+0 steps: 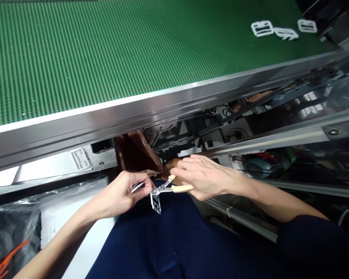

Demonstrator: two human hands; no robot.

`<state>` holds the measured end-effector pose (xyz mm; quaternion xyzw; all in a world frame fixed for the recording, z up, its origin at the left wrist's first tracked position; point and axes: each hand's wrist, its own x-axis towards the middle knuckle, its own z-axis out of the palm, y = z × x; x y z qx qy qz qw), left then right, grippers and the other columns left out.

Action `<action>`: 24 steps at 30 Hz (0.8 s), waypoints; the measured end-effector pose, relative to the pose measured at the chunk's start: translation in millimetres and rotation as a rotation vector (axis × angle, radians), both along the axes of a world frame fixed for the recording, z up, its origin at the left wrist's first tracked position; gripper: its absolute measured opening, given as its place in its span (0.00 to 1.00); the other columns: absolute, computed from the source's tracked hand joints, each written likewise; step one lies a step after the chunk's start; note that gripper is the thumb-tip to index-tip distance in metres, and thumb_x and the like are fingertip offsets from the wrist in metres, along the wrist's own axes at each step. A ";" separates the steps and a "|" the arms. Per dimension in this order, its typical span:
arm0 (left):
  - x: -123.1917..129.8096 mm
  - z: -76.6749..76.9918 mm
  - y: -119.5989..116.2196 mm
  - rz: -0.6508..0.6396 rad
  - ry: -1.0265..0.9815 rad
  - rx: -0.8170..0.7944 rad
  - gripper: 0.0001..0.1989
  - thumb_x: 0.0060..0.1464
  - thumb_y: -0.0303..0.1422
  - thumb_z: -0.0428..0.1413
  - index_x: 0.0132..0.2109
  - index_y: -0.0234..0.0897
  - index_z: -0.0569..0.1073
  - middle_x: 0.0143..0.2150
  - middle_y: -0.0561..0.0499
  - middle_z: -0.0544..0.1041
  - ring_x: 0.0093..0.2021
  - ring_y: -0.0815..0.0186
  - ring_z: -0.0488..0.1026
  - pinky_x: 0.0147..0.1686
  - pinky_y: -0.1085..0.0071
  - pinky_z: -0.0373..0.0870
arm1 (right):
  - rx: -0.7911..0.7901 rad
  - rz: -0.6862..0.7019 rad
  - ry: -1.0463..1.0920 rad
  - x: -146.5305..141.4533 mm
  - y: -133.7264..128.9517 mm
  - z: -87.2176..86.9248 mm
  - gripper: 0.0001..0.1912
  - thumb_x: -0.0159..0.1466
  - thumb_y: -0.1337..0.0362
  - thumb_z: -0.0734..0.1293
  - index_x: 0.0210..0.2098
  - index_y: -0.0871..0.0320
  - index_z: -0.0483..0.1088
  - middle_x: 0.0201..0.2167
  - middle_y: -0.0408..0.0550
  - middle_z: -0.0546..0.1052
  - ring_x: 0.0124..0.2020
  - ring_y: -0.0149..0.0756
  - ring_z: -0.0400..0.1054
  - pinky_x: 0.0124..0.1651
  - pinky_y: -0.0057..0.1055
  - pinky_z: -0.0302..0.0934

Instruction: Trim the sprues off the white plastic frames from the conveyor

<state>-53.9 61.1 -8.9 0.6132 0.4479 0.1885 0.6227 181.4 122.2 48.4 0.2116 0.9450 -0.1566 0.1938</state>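
In my right hand (203, 176) is a pair of cutting pliers (182, 188) with cream handles, which are spread apart. Its metal jaws meet a small white plastic frame part (156, 203) just beyond my left fingertips. My left hand (128, 193) pinches that part between thumb and fingers, and the part hangs below them over my dark blue clothing. Whether the jaws have closed on the plastic is too small to tell.
A green conveyor belt (119, 46) with a metal side rail (151, 106) runs across ahead. Several white parts (262, 28) lie on its right end. Below it are an open brown bag (138, 153) and paper sheets (55, 166). An orange-handled tool (6, 261) lies at lower left.
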 end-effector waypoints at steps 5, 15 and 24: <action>3.6 -0.4 1.2 -0.004 -0.016 -0.041 0.08 0.53 0.34 0.52 0.28 0.38 0.72 0.25 0.52 0.72 0.28 0.62 0.66 0.29 0.72 0.60 | 0.064 0.070 -0.048 -9.0 4.4 15.3 0.13 0.51 0.69 0.62 0.38 0.59 0.64 0.32 0.49 0.69 0.32 0.38 0.64 0.35 0.34 0.53; 11.1 -9.5 -4.7 0.100 -0.094 -0.074 0.09 0.56 0.36 0.51 0.30 0.38 0.70 0.28 0.51 0.72 0.30 0.63 0.67 0.32 0.71 0.62 | -0.035 -0.063 -0.087 -5.2 15.4 16.2 0.13 0.51 0.70 0.62 0.37 0.57 0.67 0.26 0.46 0.72 0.23 0.34 0.64 0.26 0.28 0.45; 36.0 -48.6 -20.6 0.293 -0.401 -0.326 0.19 0.48 0.37 0.60 0.47 0.38 0.70 0.43 0.45 0.74 0.42 0.61 0.69 0.43 0.68 0.65 | -0.169 -0.574 0.009 37.7 5.6 -19.7 0.10 0.60 0.58 0.61 0.38 0.56 0.67 0.27 0.43 0.73 0.26 0.30 0.65 0.28 0.25 0.49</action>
